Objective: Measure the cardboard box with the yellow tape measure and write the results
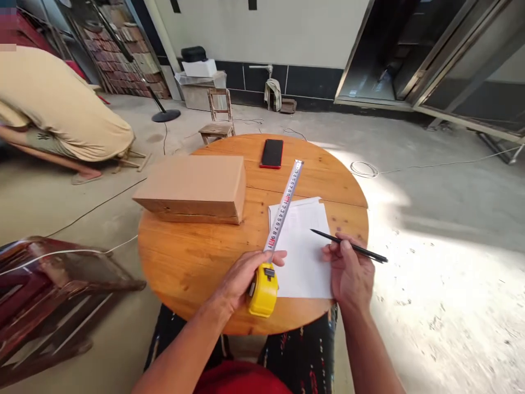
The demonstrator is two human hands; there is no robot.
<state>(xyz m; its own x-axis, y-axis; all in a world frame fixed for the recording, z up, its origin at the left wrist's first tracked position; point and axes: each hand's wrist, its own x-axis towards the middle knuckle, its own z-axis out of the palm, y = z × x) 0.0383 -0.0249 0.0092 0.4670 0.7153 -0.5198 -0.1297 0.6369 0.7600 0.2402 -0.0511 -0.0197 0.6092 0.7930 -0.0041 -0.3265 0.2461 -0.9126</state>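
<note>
My left hand (243, 276) grips a yellow tape measure (264, 293) above the near part of the round wooden table (197, 262). Its metal blade (283, 210) is pulled out and slants up and away over the paper, with numbers and red marks on it. A black pen (361, 250) is pinched in my right hand (353, 271), its tip pointing left above the sheets. White paper (303, 251) lies between the two hands, several printed lines faint on it. To the left rests a closed brown cardboard box (197, 178).
A phone with a red edge (271, 153) lies at the table's far side. Beyond stands a small wooden chair (219, 115). A person in a beige shirt (61, 104) bends low at the left. Another wooden chair (61, 290) is near the left edge; a cable coil (364, 169) lies on the floor.
</note>
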